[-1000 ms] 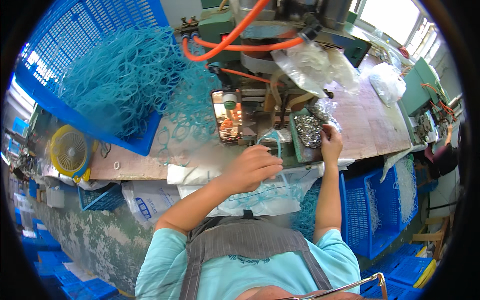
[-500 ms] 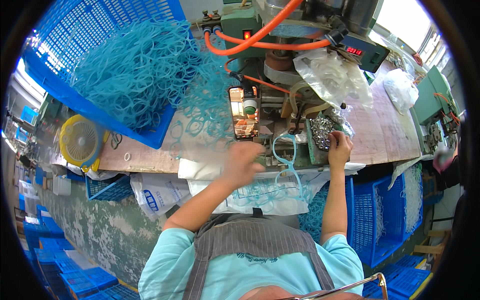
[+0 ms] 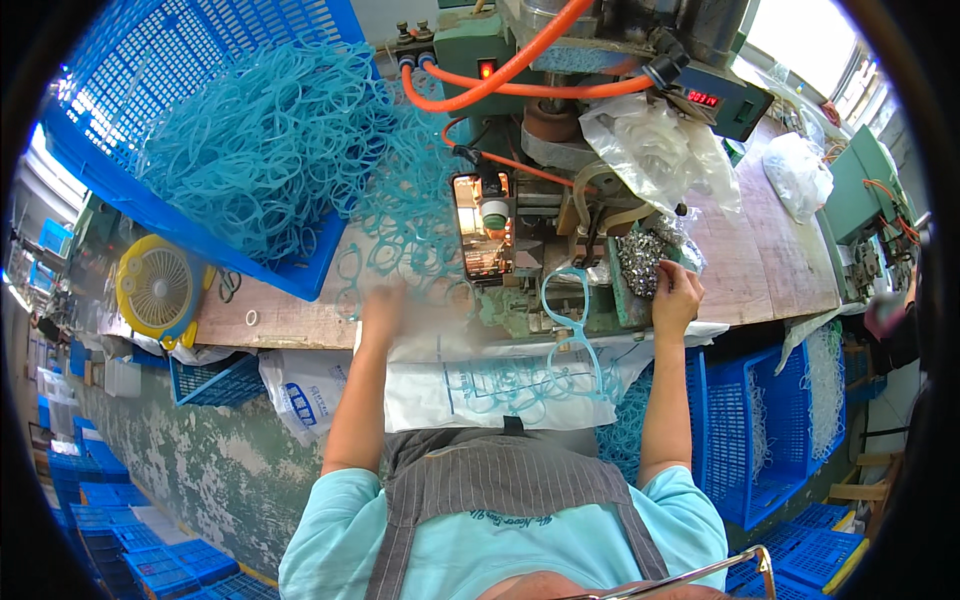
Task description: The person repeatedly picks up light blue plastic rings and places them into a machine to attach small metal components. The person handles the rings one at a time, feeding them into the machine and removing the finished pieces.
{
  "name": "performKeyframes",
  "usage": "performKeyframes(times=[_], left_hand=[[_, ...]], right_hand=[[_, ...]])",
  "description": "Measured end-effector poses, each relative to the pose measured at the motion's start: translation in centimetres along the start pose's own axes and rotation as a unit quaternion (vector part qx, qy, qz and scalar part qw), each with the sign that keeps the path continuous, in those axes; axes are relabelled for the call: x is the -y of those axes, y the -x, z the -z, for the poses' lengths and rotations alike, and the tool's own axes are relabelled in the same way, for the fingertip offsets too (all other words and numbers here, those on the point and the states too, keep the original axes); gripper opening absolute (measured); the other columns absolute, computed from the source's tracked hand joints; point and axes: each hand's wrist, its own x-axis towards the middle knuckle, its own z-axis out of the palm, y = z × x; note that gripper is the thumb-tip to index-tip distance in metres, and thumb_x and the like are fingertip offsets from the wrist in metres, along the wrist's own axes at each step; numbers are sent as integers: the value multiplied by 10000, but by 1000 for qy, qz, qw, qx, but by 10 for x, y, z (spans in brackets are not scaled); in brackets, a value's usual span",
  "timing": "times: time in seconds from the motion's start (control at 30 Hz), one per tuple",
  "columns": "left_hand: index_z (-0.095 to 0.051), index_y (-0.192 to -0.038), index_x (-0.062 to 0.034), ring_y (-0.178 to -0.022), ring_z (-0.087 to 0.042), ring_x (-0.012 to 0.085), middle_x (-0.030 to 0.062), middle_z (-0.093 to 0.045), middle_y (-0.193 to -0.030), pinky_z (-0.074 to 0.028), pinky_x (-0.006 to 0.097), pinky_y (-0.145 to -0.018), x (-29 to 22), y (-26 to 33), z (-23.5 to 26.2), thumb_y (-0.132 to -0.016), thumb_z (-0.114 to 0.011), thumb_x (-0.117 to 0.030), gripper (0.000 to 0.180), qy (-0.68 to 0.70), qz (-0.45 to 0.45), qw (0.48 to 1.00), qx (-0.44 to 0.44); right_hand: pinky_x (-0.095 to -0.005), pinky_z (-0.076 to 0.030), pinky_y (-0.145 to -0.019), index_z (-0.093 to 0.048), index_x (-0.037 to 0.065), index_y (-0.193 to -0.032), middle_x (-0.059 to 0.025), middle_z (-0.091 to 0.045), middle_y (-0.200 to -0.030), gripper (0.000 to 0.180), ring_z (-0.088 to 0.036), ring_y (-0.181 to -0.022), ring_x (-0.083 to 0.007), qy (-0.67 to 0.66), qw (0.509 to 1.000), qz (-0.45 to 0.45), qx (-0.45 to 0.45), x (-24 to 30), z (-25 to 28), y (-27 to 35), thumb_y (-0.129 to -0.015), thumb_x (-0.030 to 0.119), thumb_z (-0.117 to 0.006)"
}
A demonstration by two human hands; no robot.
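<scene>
My left hand [image 3: 398, 312], smeared by motion, is over the table's front edge beside a spread of loose light-blue eyeglass frames [image 3: 408, 235]. What its fingers do cannot be made out. My right hand [image 3: 679, 297] is at the near right side of a tray heaped with small shiny metal parts [image 3: 640, 262]. Its thumb and fingertips are pinched together, and anything between them is too small to name. Between the hands, one light-blue eyeglass frame [image 3: 568, 322] stands at the press [image 3: 553, 140], its lower lens ring hanging past the table edge.
A blue crate [image 3: 318, 262] tips a heap of blue frames toward the table from the left. A phone [image 3: 484, 228] is mounted before the press, under an orange hose [image 3: 500, 85]. A yellow fan [image 3: 158, 290] stands far left. More frames lie on white sacking [image 3: 420, 395] over my lap.
My left hand has swung left, away from the front of the press to the loose frames. My right hand stays pinched at the metal parts. The eyeglass frame at the press keeps its place.
</scene>
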Motion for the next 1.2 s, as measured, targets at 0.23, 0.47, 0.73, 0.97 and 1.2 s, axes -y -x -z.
performKeyframes(times=[0.23,0.47,0.73,0.97,1.2], left_hand=[[-444,-979,-71,-734,-656,184,177,-637,-980,-513,243,-504,-30,46,14,-1004,-461,-303,235,323,-85,943,4],[-540,-1089,-60,-603,-537,85,122,-663,-921,-389,201,-453,-62,60,6,-977,-506,-171,161,221,-11,974,41],[-650,-1028,-54,-889,-614,211,90,-648,-1016,-477,341,-812,-150,141,-49,-838,-643,-50,190,0,-580,814,-47],[-665,-1058,-90,-930,-624,259,104,-650,-1105,-446,472,-909,-194,167,-73,-733,-732,-127,333,-36,-715,688,118],[-620,-1093,-118,-952,-619,262,84,-651,-1069,-446,466,-905,-186,172,-76,-743,-746,-168,375,-25,-730,667,145]], right_hand=[[-363,-439,-764,-700,138,-844,-37,-675,-823,84,-603,-810,-249,-3,1000,28,13,6,4,-3,-776,88,-696],[-288,-460,-650,-699,64,-913,-67,-658,-812,137,-591,-707,-164,-276,943,-171,71,67,1,-11,-790,12,-667],[-207,-407,-577,-594,18,-1025,-23,-638,-792,304,-474,-606,-47,-422,886,-136,134,137,37,-7,-741,-35,-690],[-200,-408,-560,-534,28,-1069,-41,-667,-795,392,-468,-574,-42,-382,900,-158,137,152,40,-12,-724,-22,-713],[-212,-439,-668,-480,9,-1161,-39,-619,-845,491,-549,-739,-74,-478,847,-186,138,170,38,-19,-730,-27,-711]])
